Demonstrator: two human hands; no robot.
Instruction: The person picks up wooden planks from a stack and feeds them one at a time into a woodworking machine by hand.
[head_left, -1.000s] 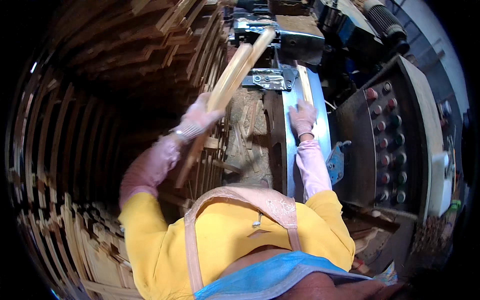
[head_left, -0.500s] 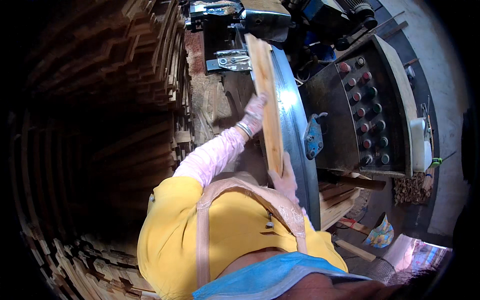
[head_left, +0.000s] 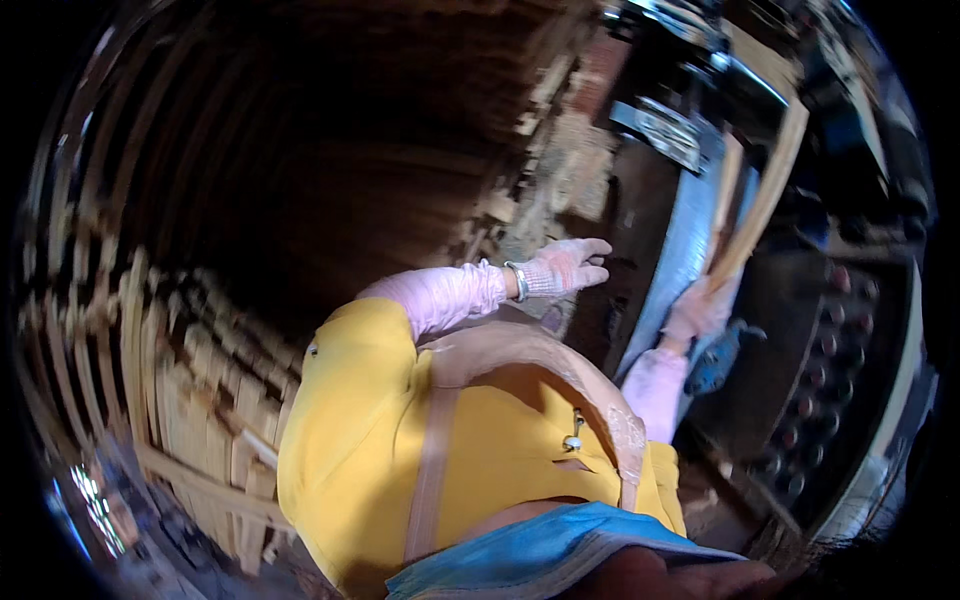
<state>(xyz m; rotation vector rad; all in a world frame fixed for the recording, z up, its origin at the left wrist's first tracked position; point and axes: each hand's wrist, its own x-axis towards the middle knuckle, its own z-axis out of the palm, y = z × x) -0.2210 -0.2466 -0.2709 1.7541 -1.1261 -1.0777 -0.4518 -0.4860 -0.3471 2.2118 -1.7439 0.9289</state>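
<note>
Hovering left hand: the left hand (head_left: 565, 268), gloved, hangs in the air left of the table, palm empty, fingers stretched out toward the right.
Left arm: bent across the front of the body, in a pink sleeve (head_left: 447, 297), with a metal bracelet (head_left: 518, 281) at the wrist.
Gripping right hand: the right hand (head_left: 698, 308), also gloved and somewhat blurred, is closed around the lower end of a long wooden strip.
Right arm: stretched forward, away from the body, along the table.
Long wooden strip: the long wooden strip (head_left: 766, 195) slants up and to the right from the right hand, its far end near the machine head (head_left: 762, 58); whether it touches there is unclear.
Second strip: a second strip (head_left: 727, 185) lies along the table just left of the long one; contact with the right hand cannot be told.
Table: a narrow, shiny metal table (head_left: 680, 240), with a blue bracket (head_left: 716, 362) beside the right forearm.
Control box: a dark control box (head_left: 765, 345) to the right, its face carrying rows of round buttons (head_left: 828, 346).
Stacked wood: stacked wood (head_left: 225, 425) fills the lower left, blurred.
</note>
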